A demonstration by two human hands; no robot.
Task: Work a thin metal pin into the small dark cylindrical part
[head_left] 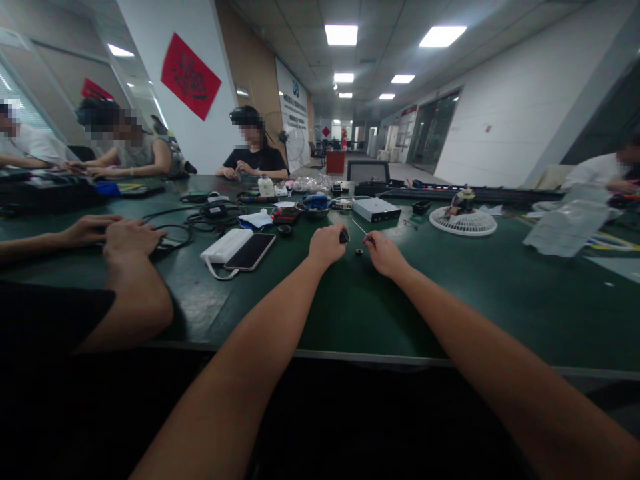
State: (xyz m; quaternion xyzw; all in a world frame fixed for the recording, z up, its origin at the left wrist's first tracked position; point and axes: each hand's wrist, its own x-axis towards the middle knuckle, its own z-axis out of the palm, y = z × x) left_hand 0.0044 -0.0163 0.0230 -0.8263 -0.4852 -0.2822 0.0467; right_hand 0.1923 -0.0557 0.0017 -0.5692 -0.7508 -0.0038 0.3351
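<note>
Near the middle of the green table (325, 313), my left hand (326, 245) is closed on a small black part (344, 236). My right hand (384, 255) pinches a thin metal rod (359, 227), whose free end points up and to the left. A gap separates the two hands. On the table between them lies a small dark round piece (359, 252). Behind my hands stands a silver box with a black front (376, 209). To the left of my left hand is a black round cap (285, 230).
At the left are a phone (251, 252), a white power bank (227, 247), black cables (213, 210) and a neighbour's hands (127, 233). A white fan grille (463, 222) and clear plastic packaging (567, 227) lie at the right. People sit around the table.
</note>
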